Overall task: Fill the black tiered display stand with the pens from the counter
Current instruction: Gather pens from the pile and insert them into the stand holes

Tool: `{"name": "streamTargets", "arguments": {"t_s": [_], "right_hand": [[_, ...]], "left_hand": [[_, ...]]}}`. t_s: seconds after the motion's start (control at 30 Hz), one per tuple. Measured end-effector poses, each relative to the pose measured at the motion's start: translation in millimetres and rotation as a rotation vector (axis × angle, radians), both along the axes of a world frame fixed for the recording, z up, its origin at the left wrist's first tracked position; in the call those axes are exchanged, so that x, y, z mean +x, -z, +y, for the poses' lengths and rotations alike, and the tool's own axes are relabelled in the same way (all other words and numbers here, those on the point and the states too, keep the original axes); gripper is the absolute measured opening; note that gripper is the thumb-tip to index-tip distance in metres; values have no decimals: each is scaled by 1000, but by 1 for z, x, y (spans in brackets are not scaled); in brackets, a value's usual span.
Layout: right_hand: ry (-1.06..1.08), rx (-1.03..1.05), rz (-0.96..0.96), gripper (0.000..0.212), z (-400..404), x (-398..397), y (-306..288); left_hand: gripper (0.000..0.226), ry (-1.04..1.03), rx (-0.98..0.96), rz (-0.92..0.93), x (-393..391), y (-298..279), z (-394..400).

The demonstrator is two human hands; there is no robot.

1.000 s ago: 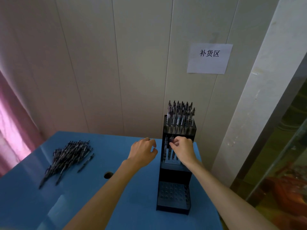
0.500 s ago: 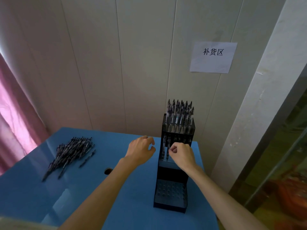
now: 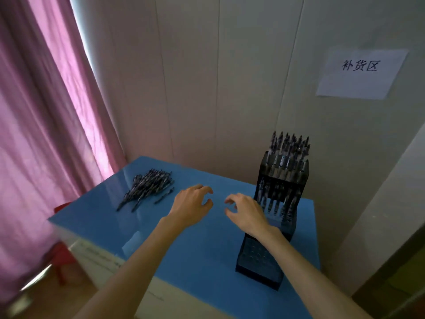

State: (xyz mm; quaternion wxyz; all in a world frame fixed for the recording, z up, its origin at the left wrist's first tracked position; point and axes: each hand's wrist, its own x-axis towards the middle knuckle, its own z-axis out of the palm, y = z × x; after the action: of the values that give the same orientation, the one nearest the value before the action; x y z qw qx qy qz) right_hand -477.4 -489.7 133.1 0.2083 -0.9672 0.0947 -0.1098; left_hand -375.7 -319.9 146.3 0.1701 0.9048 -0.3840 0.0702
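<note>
The pens (image 3: 147, 186) lie in a loose heap at centre left on the blue table (image 3: 202, 249). They look light, stiff and smooth, so they may roll; pinching mid-barrel seems best. The left hand (image 3: 192, 207) and right hand (image 3: 245, 212) hang loosely curled, holding nothing, beside the black stand (image 3: 273, 231) at centre right.

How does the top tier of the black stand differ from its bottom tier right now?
The top tier is packed with upright pens, while the bottom tier shows only empty holes. The top tier sits highest and nearest the wall; the bottom tier sits lowest and nearest the person. Both are part of the same black stand.
</note>
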Motion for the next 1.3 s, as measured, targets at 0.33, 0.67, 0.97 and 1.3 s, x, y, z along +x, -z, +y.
{"name": "streamTargets", "arguments": {"t_s": [0.33, 0.67, 0.97, 1.3], "right_hand": [[-95, -1, 66, 35, 98, 57, 14], [-28, 29, 76, 36, 220, 136, 21], [44, 38, 116, 37, 275, 192, 34], [80, 64, 145, 36, 265, 276, 63]], "left_hand": [[46, -167, 13, 53, 41, 23, 134], [45, -174, -29, 93, 128, 33, 261], [43, -120, -42, 170, 205, 44, 313], [41, -110, -25, 274, 297, 71, 305]]}}
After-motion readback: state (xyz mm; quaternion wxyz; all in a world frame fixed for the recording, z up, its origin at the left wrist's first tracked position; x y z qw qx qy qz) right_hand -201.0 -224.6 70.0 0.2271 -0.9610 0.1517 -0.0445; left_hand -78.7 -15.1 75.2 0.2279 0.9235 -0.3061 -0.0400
